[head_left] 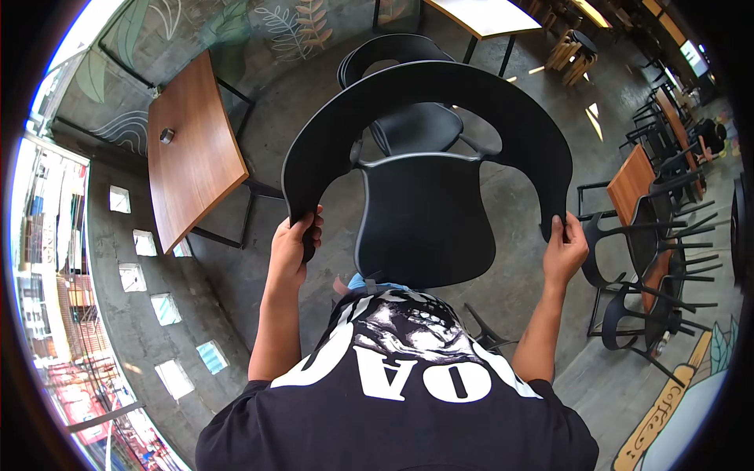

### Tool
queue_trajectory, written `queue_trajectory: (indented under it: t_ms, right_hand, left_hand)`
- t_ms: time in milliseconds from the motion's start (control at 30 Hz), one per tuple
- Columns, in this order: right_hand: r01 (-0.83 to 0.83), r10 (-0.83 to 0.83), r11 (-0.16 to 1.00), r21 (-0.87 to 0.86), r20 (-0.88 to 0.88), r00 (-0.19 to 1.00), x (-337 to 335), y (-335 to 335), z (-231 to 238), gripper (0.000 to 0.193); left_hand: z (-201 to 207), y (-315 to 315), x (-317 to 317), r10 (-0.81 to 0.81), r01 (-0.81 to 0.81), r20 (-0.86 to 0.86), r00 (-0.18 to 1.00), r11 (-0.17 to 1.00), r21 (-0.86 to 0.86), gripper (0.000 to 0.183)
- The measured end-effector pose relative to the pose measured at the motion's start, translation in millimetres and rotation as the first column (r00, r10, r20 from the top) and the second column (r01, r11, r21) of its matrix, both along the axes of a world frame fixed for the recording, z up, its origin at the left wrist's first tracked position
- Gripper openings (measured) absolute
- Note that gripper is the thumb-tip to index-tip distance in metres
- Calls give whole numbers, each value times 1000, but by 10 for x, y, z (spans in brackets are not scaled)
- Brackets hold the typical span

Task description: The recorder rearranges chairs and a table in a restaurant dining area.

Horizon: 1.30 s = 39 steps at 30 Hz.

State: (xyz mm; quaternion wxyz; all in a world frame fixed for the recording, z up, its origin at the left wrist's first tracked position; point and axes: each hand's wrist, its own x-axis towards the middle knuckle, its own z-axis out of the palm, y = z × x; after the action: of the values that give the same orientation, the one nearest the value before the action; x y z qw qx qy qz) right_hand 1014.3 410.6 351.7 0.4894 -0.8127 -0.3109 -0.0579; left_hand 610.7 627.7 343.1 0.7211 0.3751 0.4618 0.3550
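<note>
A black armchair [428, 216] with a curved wraparound back is right in front of me, its seat close to my body. My left hand [302, 235] is closed round the left end of the curved armrest. On the other side, my right hand [565, 245] pinches the right armrest end between thumb and fingers. The chair's legs are mostly hidden under the seat and behind my body. Just beyond it stands another black chair [416, 125], partly covered by the back of the one I hold.
At left is a wooden table [192, 153] with a small metal container [166, 136] on it. A white-topped table [491, 17] and stacked stools [572, 56] are at the far side. Upturned black chairs [648, 271] rest on tables along the right. A wall with square openings [165, 308] borders the left.
</note>
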Motion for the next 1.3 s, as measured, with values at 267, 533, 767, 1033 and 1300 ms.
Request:
queue_trajectory:
  t_ms: [267, 533, 767, 1033, 1300]
  right_hand:
    - [-43, 45, 999, -15, 104, 994, 950, 908, 30, 26]
    - [-66, 74, 993, -94, 84, 994, 1486, 1532, -12, 24]
    - [-81, 84, 993, -88, 36, 996, 1853, 2127, -71, 24]
    - [-197, 203, 970, -144, 27, 979, 2396, 2962, -160, 21]
    - [-322, 297, 915, -243, -134, 945, 3146, 4000, -328, 20]
  left_hand:
    - [-319, 346, 711, 97, -90, 65, 993, 991, -102, 26]
    - [-353, 877, 1195, 144, -138, 30, 989, 979, -149, 20]
    - [-388, 1256, 1555, 192, -188, 3, 981, 966, -180, 20]
    - [-425, 1608, 2026, 298, -300, -39, 954, 933, -199, 22]
    - [-453, 1984, 2741, 416, -431, -114, 902, 855, -288, 21]
